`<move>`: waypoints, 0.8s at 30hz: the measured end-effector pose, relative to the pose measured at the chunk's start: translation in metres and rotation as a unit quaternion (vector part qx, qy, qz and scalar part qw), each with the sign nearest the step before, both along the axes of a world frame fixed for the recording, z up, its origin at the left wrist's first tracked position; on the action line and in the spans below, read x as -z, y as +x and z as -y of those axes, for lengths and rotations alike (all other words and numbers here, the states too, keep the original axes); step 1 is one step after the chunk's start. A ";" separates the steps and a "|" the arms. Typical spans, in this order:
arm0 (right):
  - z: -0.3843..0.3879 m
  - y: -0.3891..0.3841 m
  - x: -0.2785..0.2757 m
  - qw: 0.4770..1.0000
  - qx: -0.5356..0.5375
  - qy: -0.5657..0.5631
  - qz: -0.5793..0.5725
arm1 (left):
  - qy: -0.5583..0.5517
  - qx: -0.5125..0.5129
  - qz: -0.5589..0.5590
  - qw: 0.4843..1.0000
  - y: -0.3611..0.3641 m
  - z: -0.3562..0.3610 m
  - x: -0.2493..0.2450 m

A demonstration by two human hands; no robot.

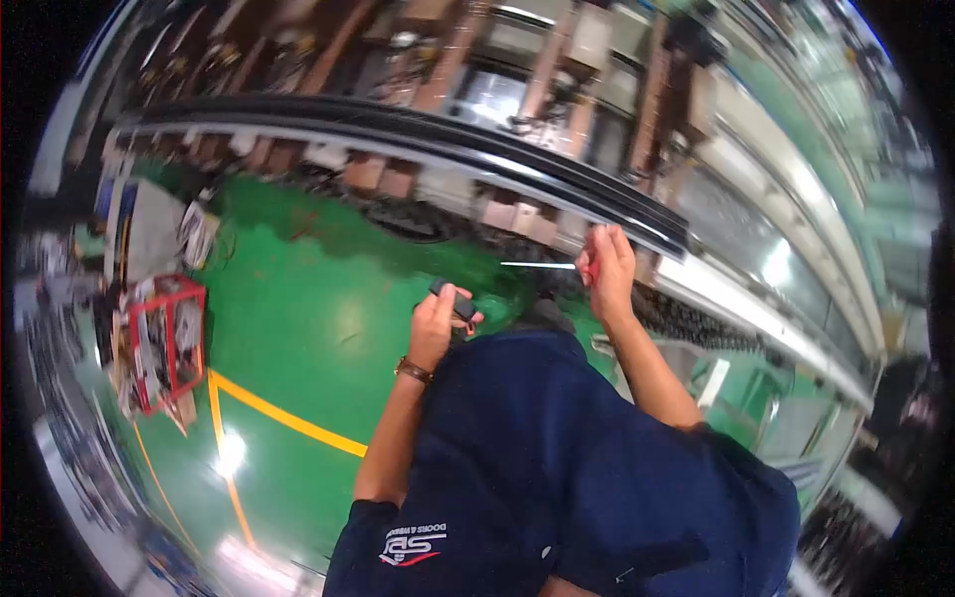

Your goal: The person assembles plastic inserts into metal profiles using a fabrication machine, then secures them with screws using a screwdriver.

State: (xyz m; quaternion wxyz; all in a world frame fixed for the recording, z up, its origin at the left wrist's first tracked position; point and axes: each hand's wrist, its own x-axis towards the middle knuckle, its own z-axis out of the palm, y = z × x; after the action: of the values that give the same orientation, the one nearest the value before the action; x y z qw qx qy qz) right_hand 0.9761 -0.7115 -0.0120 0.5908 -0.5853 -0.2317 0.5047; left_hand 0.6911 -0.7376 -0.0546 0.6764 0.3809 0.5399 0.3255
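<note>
My left hand (439, 316), with a brown-strapped watch at its wrist, is closed around a small black part (453, 301) over the green floor. In my right hand (608, 267) is a screwdriver (542, 265) with a red handle, its thin metal shaft pointing left toward the space above my left hand. The screwdriver's tip touches nothing. Just beyond my right hand runs a long black profile (418, 134), lying across the workbench.
Brown-wrapped bars and boxes fill the rack (458, 60) behind the profile. A red-framed cart (169, 343) loaded with items stands on the left. Yellow lines mark the green floor (298, 318). Long pale profiles (776, 328) lie at the right.
</note>
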 end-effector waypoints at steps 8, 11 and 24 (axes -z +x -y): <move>-0.030 -0.259 -0.018 0.986 -0.162 -0.006 -0.037 | 0.350 -0.045 -0.387 0.852 -0.224 0.022 -0.082; -0.053 -0.332 -0.022 0.968 -0.250 -0.008 -0.018 | 0.347 -0.114 -0.424 0.829 -0.289 0.026 -0.092; -0.211 -0.667 0.024 0.897 -0.440 -0.039 -0.006 | 0.001 -0.432 -0.336 0.837 -0.542 0.052 0.056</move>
State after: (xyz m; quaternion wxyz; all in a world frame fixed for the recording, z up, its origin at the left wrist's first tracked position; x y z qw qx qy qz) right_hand 0.3095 -0.5009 -0.0360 0.2860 -0.4433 -0.4425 0.7252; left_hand 0.1493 -0.7892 -0.1108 0.2437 0.1951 0.8434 0.4374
